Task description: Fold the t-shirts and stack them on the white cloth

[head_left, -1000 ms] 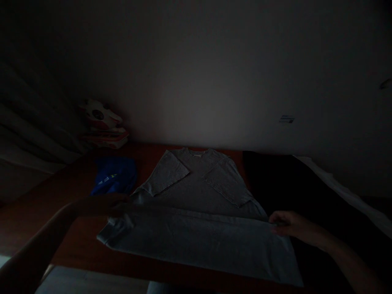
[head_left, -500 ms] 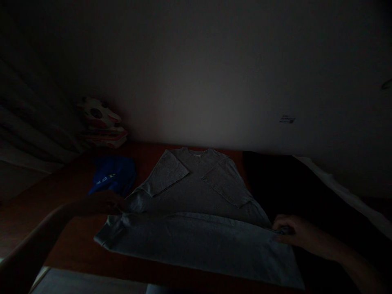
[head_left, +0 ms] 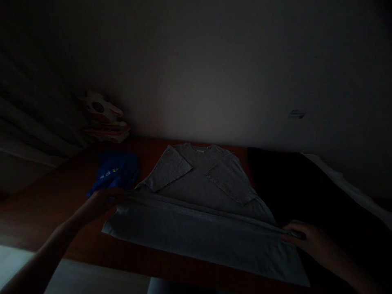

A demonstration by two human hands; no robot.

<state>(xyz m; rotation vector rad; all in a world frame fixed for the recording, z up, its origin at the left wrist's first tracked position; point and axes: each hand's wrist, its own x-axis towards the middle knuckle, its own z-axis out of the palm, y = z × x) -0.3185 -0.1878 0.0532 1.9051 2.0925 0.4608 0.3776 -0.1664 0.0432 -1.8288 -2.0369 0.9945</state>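
A grey T-shirt lies spread on the reddish-brown table, its collar toward the wall and both sleeves folded inward over the body. My left hand is closed on the shirt's left edge, partway up the side. On the right edge, my right hand pinches a bunched bit of the fabric. Between the two hands the cloth is drawn into a taut raised fold, with the lower part hanging toward the table's front. Dim light hides the exact finger positions.
A blue plastic bag rests on the table just beyond my left hand. Black cloth covers the right side, with white fabric along its far edge. A cow-shaped toy stands in the back left corner by a curtain.
My left hand has closed on the shirt's edge and lifted it slightly, so the fold is straighter and tighter. The view has shifted a little; my right hand keeps its hold.
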